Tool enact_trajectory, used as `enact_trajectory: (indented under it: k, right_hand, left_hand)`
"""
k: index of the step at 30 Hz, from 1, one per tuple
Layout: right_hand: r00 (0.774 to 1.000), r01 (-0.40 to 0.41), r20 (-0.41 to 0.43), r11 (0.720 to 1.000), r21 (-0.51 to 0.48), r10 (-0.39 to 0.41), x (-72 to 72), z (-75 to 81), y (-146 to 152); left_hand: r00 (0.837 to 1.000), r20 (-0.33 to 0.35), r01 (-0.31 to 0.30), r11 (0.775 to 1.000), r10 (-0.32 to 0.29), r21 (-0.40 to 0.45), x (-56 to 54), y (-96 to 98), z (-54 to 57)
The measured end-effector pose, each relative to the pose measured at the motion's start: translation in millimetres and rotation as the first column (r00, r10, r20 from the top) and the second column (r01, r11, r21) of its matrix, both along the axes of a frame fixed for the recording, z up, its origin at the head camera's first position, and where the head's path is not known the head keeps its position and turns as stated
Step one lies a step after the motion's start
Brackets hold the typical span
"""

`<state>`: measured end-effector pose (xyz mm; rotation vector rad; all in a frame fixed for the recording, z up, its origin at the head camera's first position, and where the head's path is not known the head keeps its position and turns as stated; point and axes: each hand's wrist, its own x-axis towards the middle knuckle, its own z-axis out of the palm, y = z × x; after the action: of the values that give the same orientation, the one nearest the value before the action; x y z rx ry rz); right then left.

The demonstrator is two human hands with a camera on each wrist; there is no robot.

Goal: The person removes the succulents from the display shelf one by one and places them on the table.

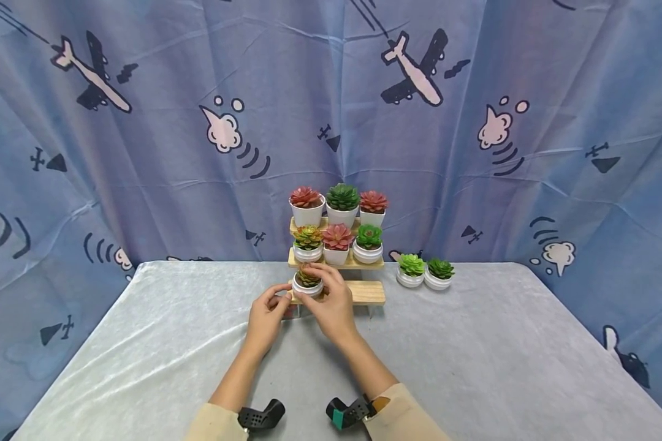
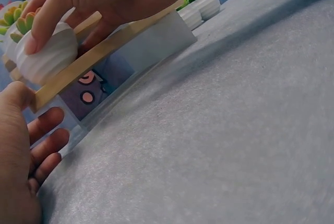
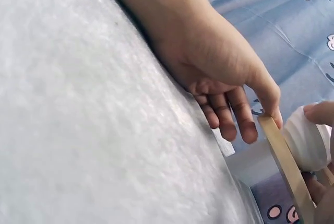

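Note:
My right hand [image 1: 331,303] grips a small white ribbed pot [image 1: 308,290] holding a green-and-orange succulent, at the left end of the lowest wooden shelf [image 1: 367,293]. In the left wrist view the thumb of this hand lies on the side of the pot [image 2: 49,54], which is at the shelf's top face. My left hand [image 1: 266,318] is at that shelf's left end. In the right wrist view its thumb rests against the wood's end [image 3: 269,125], while its other visible fingers curl loosely below.
Red and green potted succulents [image 1: 341,205] fill the top tier; several more [image 1: 336,244] stand on the middle tier. Two white pots with green succulents [image 1: 410,273] sit on the grey cloth-covered table [image 1: 474,367], right of the stand. A patterned blue curtain [image 1: 309,122] hangs behind.

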<state>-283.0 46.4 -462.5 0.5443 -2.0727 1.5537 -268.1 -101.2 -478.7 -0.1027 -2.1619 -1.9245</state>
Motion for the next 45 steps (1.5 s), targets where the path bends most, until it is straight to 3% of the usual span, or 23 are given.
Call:
enact_trajectory:
  k: [7, 11, 19, 25, 28, 33, 45]
  right_hand:
    - [0.999, -0.016, -0.029, 0.999, 0.047, 0.017, -2.8, 1.2, 14.9]
    - [0.999, -0.003, -0.034, 0.997, 0.078, 0.006, -3.8, 2.2, 21.3]
    - [0.999, 0.009, -0.041, 0.994, 0.108, -0.005, -3.1, 10.2, 29.6]
    - [0.998, -0.036, -0.058, 0.999, 0.037, 0.038, 1.9, 27.7, 34.5]
    - [0.997, -0.053, -0.054, 0.998, 0.012, 0.054, 6.0, 39.7, 37.1]
    - [0.998, -0.050, -0.033, 0.999, -0.006, 0.049, 13.9, 57.0, 42.1]
    - [0.998, -0.042, -0.049, 0.996, -0.073, 0.038, 21.9, 91.2, 64.2]
  left_hand:
    - [1.000, 0.001, -0.001, 1.000, 0.001, 0.029, -16.0, 1.6, -23.0]
    - [1.000, -0.006, 0.001, 0.999, -0.001, 0.037, -19.0, 1.1, -28.0]
    - [1.000, 0.004, 0.002, 0.998, -0.002, 0.055, -18.8, -2.2, -26.2]
    - [1.000, 0.013, -0.006, 0.999, 0.005, 0.038, -11.3, -1.0, -17.6]
    - [1.000, 0.014, -0.005, 0.999, 0.004, 0.039, -11.5, -1.1, -18.0]
    - [1.000, -0.001, 0.001, 0.999, -0.001, 0.045, -16.0, -3.2, -28.2]
    - [1.000, -0.001, -0.011, 1.000, 0.011, 0.024, -18.8, -4.0, -26.5]
